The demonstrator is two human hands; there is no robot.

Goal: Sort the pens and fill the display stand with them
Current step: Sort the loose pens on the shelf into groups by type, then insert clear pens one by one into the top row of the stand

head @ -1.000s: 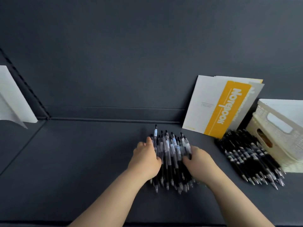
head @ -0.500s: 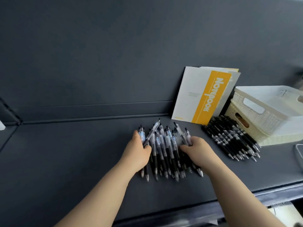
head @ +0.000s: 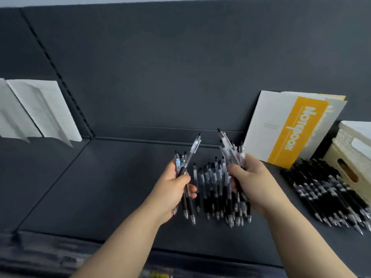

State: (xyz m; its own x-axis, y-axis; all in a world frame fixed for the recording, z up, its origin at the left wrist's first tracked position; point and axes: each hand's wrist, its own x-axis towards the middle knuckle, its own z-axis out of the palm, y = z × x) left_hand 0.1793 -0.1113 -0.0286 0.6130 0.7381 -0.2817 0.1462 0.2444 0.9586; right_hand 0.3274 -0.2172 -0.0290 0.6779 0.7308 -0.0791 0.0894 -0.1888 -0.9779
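- Down near me, my two bare arms reach out over the dark shelf point(head: 84, 189).
- Half a second ago both hands were pressed flat on one pile of pens. Now each hand has lifted a bunch up off it.
- My left hand point(head: 172, 189) is closed around a few pens point(head: 185, 167). One of them sticks up higher and leans to the right.
- My right hand point(head: 251, 183) is closed around another bunch point(head: 230, 151), with the clicker ends pointing up and a bit left.
- Between my hands, the rest of the pile point(head: 216, 189) lies flat on the shelf, tips toward me.
- I think the one pile is being split into small groups, so sorting has begun. I see no display stand to fill yet.
- Off to the right lies a second heap of black pens point(head: 329, 193), well apart from my hands.
- Behind that heap, a white basket point(head: 353, 149) stands at the edge of my view.
- Farther back, a yellow and white notebook point(head: 291, 127) leans on the back wall point(head: 160, 67).
- Far left, some white paper sheets point(head: 44, 109) lean on the wall too.
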